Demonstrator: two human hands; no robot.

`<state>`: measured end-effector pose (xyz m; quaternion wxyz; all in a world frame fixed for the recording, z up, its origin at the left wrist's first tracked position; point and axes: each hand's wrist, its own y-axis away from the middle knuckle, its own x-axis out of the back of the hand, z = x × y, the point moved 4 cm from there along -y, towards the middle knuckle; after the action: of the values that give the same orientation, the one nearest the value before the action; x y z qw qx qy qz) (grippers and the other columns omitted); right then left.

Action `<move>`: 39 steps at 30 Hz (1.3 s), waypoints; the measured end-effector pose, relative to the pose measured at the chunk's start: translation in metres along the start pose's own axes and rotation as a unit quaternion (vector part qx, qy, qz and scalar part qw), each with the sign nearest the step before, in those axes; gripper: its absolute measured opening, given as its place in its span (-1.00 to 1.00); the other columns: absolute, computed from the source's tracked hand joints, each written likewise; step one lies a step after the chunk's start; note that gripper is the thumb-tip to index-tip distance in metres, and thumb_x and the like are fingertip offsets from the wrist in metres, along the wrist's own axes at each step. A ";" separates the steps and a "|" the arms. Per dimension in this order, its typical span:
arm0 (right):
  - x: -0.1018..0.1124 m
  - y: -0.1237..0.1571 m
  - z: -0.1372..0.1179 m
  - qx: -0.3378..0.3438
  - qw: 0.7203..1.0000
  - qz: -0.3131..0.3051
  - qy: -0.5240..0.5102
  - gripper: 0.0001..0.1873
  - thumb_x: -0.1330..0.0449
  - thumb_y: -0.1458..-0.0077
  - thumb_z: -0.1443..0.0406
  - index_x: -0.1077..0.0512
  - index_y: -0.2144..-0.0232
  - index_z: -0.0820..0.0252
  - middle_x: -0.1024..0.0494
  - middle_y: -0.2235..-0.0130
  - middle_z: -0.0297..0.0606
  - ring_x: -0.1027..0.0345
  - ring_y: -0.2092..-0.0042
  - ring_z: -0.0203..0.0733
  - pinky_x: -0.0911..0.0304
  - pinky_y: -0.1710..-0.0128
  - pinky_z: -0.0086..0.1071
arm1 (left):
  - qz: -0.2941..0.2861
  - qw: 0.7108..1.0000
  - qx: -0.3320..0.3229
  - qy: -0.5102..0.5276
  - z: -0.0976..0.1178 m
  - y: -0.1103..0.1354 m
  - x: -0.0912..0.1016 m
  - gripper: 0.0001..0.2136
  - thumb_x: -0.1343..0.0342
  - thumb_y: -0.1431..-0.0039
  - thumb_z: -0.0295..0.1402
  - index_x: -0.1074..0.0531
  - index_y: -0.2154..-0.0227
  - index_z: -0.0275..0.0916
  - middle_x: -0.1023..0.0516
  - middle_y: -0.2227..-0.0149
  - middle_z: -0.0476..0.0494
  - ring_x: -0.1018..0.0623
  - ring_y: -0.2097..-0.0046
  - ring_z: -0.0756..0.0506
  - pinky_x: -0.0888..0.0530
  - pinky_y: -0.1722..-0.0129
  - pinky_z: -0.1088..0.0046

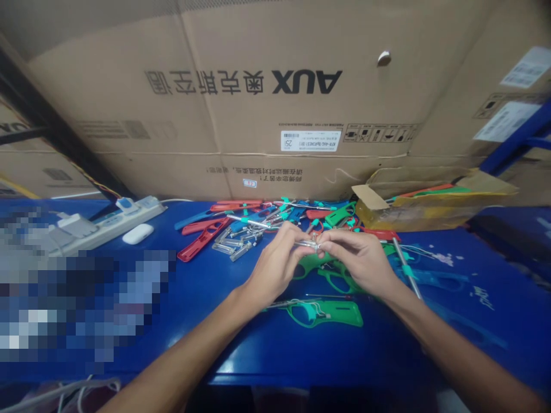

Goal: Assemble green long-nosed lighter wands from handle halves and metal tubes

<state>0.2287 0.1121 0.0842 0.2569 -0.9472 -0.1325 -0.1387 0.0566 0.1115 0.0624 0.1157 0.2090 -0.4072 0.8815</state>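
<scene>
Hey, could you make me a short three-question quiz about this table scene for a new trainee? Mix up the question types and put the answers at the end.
1. True or false: the power strip lies on the table to the left of both hands.
2. What colour is the handle lying between the forearms?
A) red
B) green
C) blue
3. Fill in the missing word: the left hand and the right hand meet at a small ____ part.

Key: 1. True. 2. B. 3. Clear.
</scene>
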 end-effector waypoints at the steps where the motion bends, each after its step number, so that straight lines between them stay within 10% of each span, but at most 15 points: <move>1: 0.000 0.000 0.001 0.005 1.000 0.004 0.004 -0.83 -0.25 -0.24 0.26 -0.56 0.41 0.12 -0.59 0.42 -0.39 -0.46 0.35 -0.29 -0.34 0.26 -0.42 | 0.000 1.000 -0.002 0.000 -0.001 0.000 0.000 -0.91 0.01 -0.47 -0.38 -0.36 0.08 -0.18 -0.43 0.15 -0.11 -0.46 0.08 -0.07 -0.43 0.06 0.35; 27: 0.019 -0.004 -0.003 -0.005 0.996 -0.055 0.070 -0.77 -0.11 -0.36 0.15 -0.49 0.10 0.10 -0.59 0.14 -0.27 -0.47 0.13 -0.20 -0.34 0.15 -0.33 | -0.036 0.995 -0.050 -0.081 0.008 -0.007 0.016 -0.79 0.01 -0.47 -0.24 -0.42 -0.01 -0.18 -0.64 0.09 -0.17 -0.61 0.08 -0.12 -0.51 0.05 0.25; 33: 0.006 -0.004 0.006 -0.006 0.988 -0.132 0.076 -0.63 -0.34 -0.18 0.16 -0.50 -0.02 0.03 -0.62 0.03 -0.28 -0.48 0.04 -0.14 -0.34 -0.01 -0.23 | -0.005 1.000 -0.019 -0.008 0.020 -0.009 0.012 -0.86 -0.07 -0.42 -0.34 -0.49 0.07 -0.09 -0.30 -0.34 -0.11 -0.32 -0.31 -0.20 -0.26 -0.31 -0.01; 39: -0.003 -0.003 0.008 0.018 0.989 -0.143 0.038 -0.74 -0.19 -0.30 0.14 -0.60 0.06 0.04 -0.65 0.02 -0.25 -0.49 0.03 -0.13 -0.34 -0.03 -0.20 | 0.006 0.998 0.022 0.065 0.008 -0.008 0.005 -0.84 -0.11 -0.38 -0.33 -0.58 0.09 0.00 -0.25 -0.35 -0.07 -0.38 -0.25 -0.19 -0.33 -0.27 -0.04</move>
<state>0.2263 0.1181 0.0782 0.2561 -0.9078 -0.2596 -0.2072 0.0568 0.1107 0.0746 0.1320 0.1510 -0.3804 0.9028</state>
